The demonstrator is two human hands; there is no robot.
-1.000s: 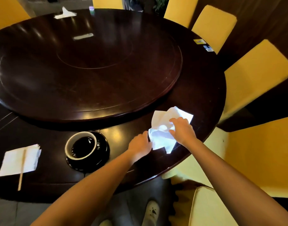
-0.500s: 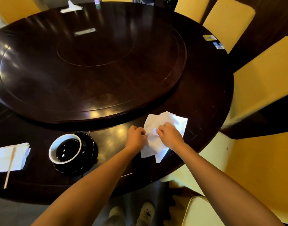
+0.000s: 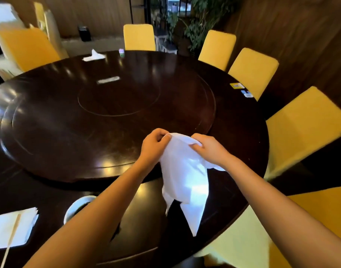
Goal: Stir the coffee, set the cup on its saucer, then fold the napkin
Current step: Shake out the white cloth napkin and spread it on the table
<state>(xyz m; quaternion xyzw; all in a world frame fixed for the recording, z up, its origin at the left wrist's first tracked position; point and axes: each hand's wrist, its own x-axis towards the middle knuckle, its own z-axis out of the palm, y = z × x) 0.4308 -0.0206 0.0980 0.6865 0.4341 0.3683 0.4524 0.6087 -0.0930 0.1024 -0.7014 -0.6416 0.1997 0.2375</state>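
A white napkin (image 3: 183, 176) hangs in the air above the near edge of the dark round table (image 3: 241, 144), crumpled and drooping to a point. My left hand (image 3: 153, 147) pinches its top edge on the left, and my right hand (image 3: 208, 148) pinches the top edge on the right, close together. The white coffee cup (image 3: 76, 206) sits at lower left, mostly hidden behind my left forearm; its black saucer is hidden from view.
A folded white napkin (image 3: 9, 230) with a wooden stirrer (image 3: 12, 235) across it lies at the near left. A raised turntable (image 3: 107, 117) fills the table's middle. Yellow chairs (image 3: 301, 124) ring the table. Tissues (image 3: 93, 56) lie at the far side.
Both hands have lifted the napkin off the table and now hold it hanging. The camera has tilted up, so the cup and folded napkin sit lower in view.
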